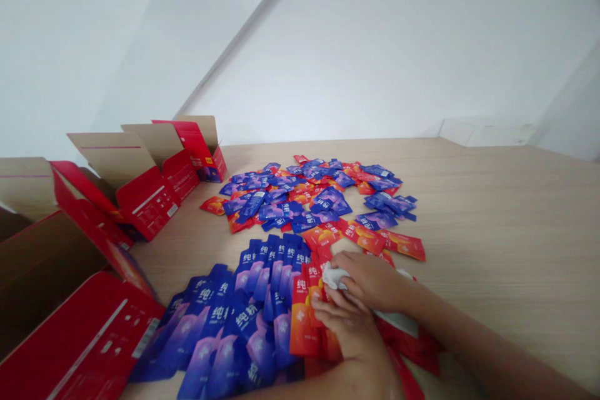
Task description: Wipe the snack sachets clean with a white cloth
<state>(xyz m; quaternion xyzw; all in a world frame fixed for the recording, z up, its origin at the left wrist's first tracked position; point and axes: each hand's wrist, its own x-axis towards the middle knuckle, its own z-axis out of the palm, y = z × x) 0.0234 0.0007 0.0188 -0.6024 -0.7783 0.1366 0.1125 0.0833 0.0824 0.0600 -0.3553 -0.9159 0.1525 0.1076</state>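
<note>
My right hand [368, 278] is closed on a crumpled white tissue [334, 276], pressing it down over the red-orange sachets [304, 319]. Just below it, my left hand [349, 322] lies with its fingers stretched out across those same sachets, which overlap in a row. Blue-purple sachets [244, 325] are fanned out to the left of my hands, in overlapping rows. More red sachets [412, 347] and a pale sheet-like thing [398, 322] lie partly hidden under my right forearm.
Beyond my hands a loose heap of mixed blue and red sachets [281, 209] spreads over the wooden table [492, 219]. Several open red cardboard boxes [145, 200] line the left side, flaps up. A white box-like block [485, 131] stands at the back right, against the wall.
</note>
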